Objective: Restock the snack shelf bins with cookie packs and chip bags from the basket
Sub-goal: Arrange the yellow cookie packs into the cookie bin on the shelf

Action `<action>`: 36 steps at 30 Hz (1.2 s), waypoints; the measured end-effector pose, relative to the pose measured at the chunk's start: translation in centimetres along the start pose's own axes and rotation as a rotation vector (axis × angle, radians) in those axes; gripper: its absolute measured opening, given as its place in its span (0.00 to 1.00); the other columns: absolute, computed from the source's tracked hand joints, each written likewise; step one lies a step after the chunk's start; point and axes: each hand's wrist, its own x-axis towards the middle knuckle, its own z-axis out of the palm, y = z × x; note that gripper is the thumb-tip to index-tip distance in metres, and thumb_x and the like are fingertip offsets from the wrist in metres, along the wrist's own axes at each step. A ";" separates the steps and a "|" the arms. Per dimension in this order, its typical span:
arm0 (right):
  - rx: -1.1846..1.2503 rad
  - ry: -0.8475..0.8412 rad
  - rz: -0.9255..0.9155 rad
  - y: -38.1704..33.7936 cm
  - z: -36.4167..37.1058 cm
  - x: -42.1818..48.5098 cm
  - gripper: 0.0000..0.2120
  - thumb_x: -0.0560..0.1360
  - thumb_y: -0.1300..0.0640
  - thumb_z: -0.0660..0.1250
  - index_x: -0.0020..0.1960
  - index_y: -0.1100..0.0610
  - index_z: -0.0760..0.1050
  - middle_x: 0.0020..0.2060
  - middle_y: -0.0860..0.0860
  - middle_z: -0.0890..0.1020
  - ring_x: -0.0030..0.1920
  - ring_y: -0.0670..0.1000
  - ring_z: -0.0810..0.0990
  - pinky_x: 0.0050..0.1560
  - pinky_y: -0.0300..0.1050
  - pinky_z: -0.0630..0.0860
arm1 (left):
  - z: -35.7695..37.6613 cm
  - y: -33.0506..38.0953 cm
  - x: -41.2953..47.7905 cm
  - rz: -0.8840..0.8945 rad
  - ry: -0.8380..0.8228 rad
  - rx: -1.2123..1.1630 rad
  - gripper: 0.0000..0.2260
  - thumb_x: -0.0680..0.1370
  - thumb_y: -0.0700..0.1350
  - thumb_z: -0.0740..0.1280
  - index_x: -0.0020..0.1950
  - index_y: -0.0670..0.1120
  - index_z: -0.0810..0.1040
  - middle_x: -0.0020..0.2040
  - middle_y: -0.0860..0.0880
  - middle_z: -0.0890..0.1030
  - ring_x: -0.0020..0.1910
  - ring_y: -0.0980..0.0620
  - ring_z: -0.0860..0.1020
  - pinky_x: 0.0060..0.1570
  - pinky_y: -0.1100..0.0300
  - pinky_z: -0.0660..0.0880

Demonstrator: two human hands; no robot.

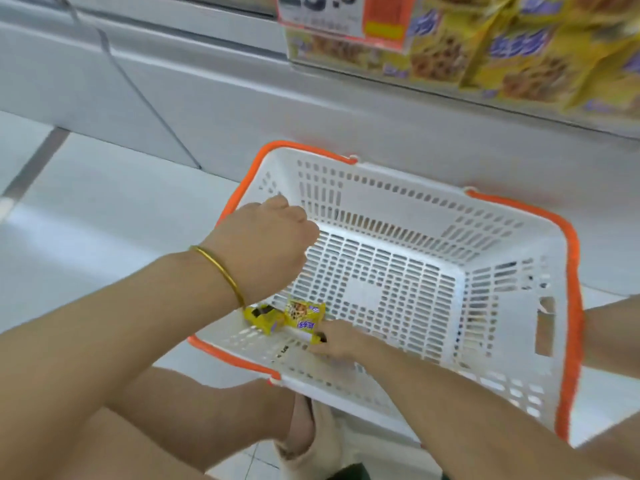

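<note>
A white basket (512, 386) with orange handles sits on the floor below the shelf. Two small yellow cookie packs lie in its near left corner. My right hand (341, 342) reaches in over the near wall and pinches the corner of the right cookie pack (304, 313). The other cookie pack (263, 318) lies beside it, partly under my left wrist. My left hand (263, 244), a gold bangle on its wrist, hovers over the basket's left side with its back to the camera; its fingers curl down out of sight. The rest of the basket floor is bare.
A shelf bin (519, 57) full of the same yellow cookie packs runs along the top right, with a price tag (322, 12) clipped to it. A white cabinet base stands behind the basket. My foot in a slipper (311, 434) is just before the basket's near wall.
</note>
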 end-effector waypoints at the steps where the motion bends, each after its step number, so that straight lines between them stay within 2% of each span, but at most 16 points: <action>1: 0.037 0.036 0.010 0.3 0.2 0.1 0.09 0.80 0.53 0.60 0.54 0.57 0.74 0.51 0.56 0.77 0.48 0.55 0.74 0.46 0.46 0.68 | 0.1 0.0 0.1 0.004 -0.023 0.010 0.14 0.81 0.49 0.55 0.64 0.48 0.70 0.61 0.49 0.72 0.61 0.48 0.67 0.62 0.51 0.67; 3: 0.199 0.124 0.041 0.9 -0.5 -0.6 0.16 0.80 0.54 0.60 0.65 0.58 0.71 0.61 0.57 0.75 0.55 0.57 0.77 0.49 0.46 0.71 | -0.1 0.3 0.4 0.011 -0.006 0.011 0.13 0.81 0.49 0.55 0.64 0.49 0.69 0.61 0.50 0.71 0.61 0.49 0.67 0.62 0.53 0.67; 6: 0.787 0.093 0.134 2.0 -3.7 -3.7 0.23 0.80 0.52 0.59 0.73 0.55 0.59 0.69 0.57 0.68 0.45 0.58 0.82 0.48 0.49 0.80 | -0.6 0.5 1.0 -0.009 0.030 -0.009 0.14 0.81 0.48 0.55 0.65 0.49 0.69 0.63 0.51 0.71 0.62 0.49 0.67 0.62 0.54 0.67; 8: 1.134 0.042 0.055 2.3 -6.4 -7.1 0.22 0.80 0.50 0.61 0.71 0.51 0.61 0.70 0.55 0.69 0.47 0.59 0.84 0.52 0.52 0.80 | -1.4 1.0 1.3 -0.019 0.013 -0.044 0.14 0.81 0.49 0.55 0.65 0.49 0.69 0.63 0.50 0.72 0.63 0.49 0.67 0.61 0.54 0.68; 10: 1.306 0.070 -0.077 2.4 -8.7 -10.7 0.11 0.79 0.51 0.62 0.61 0.49 0.68 0.59 0.57 0.79 0.51 0.63 0.82 0.57 0.55 0.78 | -2.1 1.8 1.7 -0.032 -0.019 -0.116 0.14 0.81 0.50 0.56 0.65 0.49 0.70 0.63 0.50 0.72 0.63 0.49 0.67 0.59 0.54 0.69; 13: 1.365 0.159 -0.245 1.6 -11.2 -15.7 0.11 0.79 0.50 0.60 0.59 0.53 0.70 0.49 0.60 0.83 0.45 0.62 0.84 0.46 0.50 0.82 | -3.3 3.0 2.6 -0.048 -0.044 -0.243 0.17 0.80 0.52 0.59 0.68 0.48 0.68 0.66 0.48 0.72 0.64 0.48 0.70 0.59 0.54 0.69; 16: 1.345 0.275 -0.388 0.9 -12.7 -19.9 0.12 0.78 0.49 0.57 0.55 0.55 0.71 0.42 0.60 0.84 0.37 0.58 0.84 0.37 0.45 0.82 | -5.1 5.0 3.6 -0.038 -0.028 -0.447 0.22 0.78 0.51 0.63 0.70 0.45 0.66 0.66 0.46 0.72 0.62 0.48 0.73 0.57 0.61 0.67; 21: 1.354 0.504 -0.535 0.8 -13.9 -26.0 0.15 0.71 0.48 0.63 0.52 0.57 0.73 0.38 0.56 0.83 0.33 0.52 0.83 0.28 0.37 0.76 | -8.4 7.9 5.0 -0.032 0.168 -0.705 0.15 0.76 0.43 0.68 0.62 0.43 0.74 0.53 0.44 0.79 0.50 0.47 0.77 0.50 0.58 0.71; 24: 1.446 0.803 -0.597 1.1 -14.7 -29.0 0.16 0.66 0.56 0.70 0.51 0.57 0.70 0.38 0.55 0.79 0.33 0.49 0.79 0.31 0.38 0.73 | -11.0 8.9 5.8 -0.040 0.340 -0.994 0.10 0.75 0.38 0.69 0.54 0.44 0.74 0.43 0.47 0.77 0.38 0.52 0.75 0.42 0.62 0.74; 26: 1.298 1.104 -0.590 0.6 -16.0 -31.3 0.13 0.68 0.63 0.72 0.47 0.56 0.70 0.36 0.52 0.77 0.31 0.44 0.76 0.36 0.39 0.72 | -13.4 9.7 6.2 -0.011 0.459 -1.076 0.10 0.74 0.37 0.69 0.52 0.44 0.73 0.44 0.46 0.78 0.39 0.52 0.77 0.43 0.61 0.75; 28: 0.995 1.440 -0.555 -0.4 -18.1 -34.5 0.12 0.70 0.64 0.72 0.46 0.54 0.70 0.35 0.47 0.76 0.33 0.40 0.73 0.37 0.32 0.70 | -16.2 10.3 6.6 0.022 0.596 -1.031 0.10 0.75 0.38 0.69 0.55 0.43 0.74 0.48 0.45 0.79 0.45 0.48 0.79 0.51 0.55 0.76; 29: 0.812 1.604 -0.525 -0.9 -19.3 -36.2 0.12 0.71 0.63 0.71 0.48 0.54 0.70 0.37 0.44 0.75 0.35 0.39 0.73 0.39 0.31 0.69 | -17.6 10.4 6.7 0.016 0.681 -0.959 0.12 0.75 0.39 0.68 0.58 0.42 0.74 0.51 0.47 0.78 0.48 0.49 0.78 0.53 0.56 0.74; 31: 0.391 1.843 -0.360 -2.1 -21.9 -39.2 0.13 0.73 0.58 0.69 0.56 0.55 0.71 0.43 0.43 0.76 0.44 0.43 0.74 0.47 0.39 0.71 | -20.4 10.0 6.9 -0.013 0.850 -0.772 0.14 0.76 0.41 0.67 0.62 0.42 0.73 0.55 0.48 0.74 0.52 0.52 0.75 0.55 0.61 0.70; 33: 0.018 1.890 -0.042 -3.3 -24.7 -40.9 0.15 0.75 0.56 0.66 0.61 0.56 0.70 0.53 0.50 0.78 0.56 0.53 0.74 0.52 0.50 0.71 | -22.7 9.4 7.3 -0.031 0.940 -0.584 0.15 0.77 0.42 0.65 0.63 0.43 0.74 0.59 0.47 0.73 0.58 0.50 0.72 0.59 0.60 0.67; 35: -0.210 1.801 0.245 -4.5 -27.4 -41.3 0.14 0.77 0.59 0.63 0.61 0.58 0.68 0.58 0.56 0.76 0.61 0.59 0.70 0.50 0.52 0.70 | -24.0 8.9 8.1 -0.058 0.934 -0.438 0.15 0.77 0.42 0.65 0.63 0.44 0.73 0.63 0.44 0.71 0.64 0.46 0.68 0.63 0.58 0.62; 36: -0.244 1.752 0.305 -5.1 -28.5 -41.2 0.13 0.77 0.62 0.62 0.61 0.59 0.67 0.59 0.57 0.75 0.63 0.60 0.69 0.49 0.52 0.69 | -24.3 8.8 8.5 -0.072 0.915 -0.383 0.16 0.76 0.42 0.65 0.64 0.43 0.73 0.65 0.44 0.70 0.66 0.45 0.65 0.64 0.58 0.59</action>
